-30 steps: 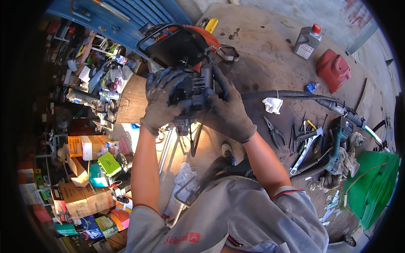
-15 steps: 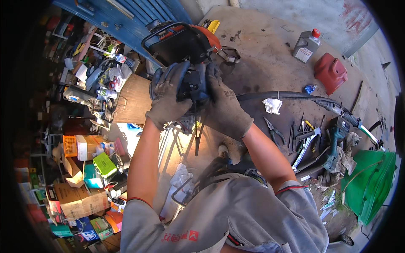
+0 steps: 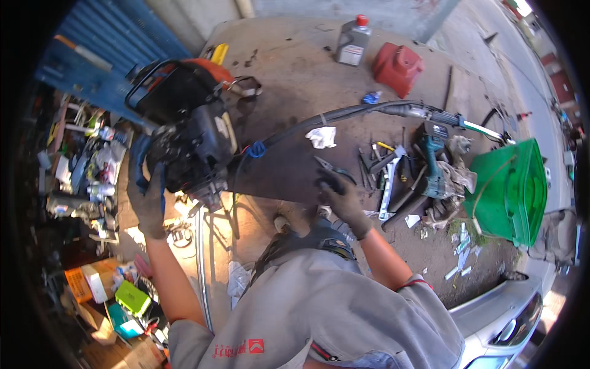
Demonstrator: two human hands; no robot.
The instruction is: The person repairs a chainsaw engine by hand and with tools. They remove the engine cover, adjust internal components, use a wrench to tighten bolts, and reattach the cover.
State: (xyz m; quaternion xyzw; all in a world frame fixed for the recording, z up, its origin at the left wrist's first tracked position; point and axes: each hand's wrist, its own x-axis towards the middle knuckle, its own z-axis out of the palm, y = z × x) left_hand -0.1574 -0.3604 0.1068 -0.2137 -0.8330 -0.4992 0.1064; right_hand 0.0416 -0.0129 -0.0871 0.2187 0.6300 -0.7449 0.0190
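A bulky, angular black machine with a tubular frame [image 3: 212,132] stands at the left end of the stained, flat brown work surface [image 3: 286,169]. The left hand [image 3: 147,200], in a matte grey-and-dark-blue work glove, lies along its left side; whether it grips cannot be told. The similarly gloved right hand [image 3: 343,200], blurred, has loosely curled fingers apart, just beside slim dark metal pliers [image 3: 334,168].

Over at the left end of the worktop [image 3: 279,175] there's a bulky black engine [image 3: 200,144], its tube-framed pad [image 3: 175,92] on the far side, orange showing behind. The pliers [image 3: 329,166] lie near the front edge, nose pointing far left, dark handles slanting near right.
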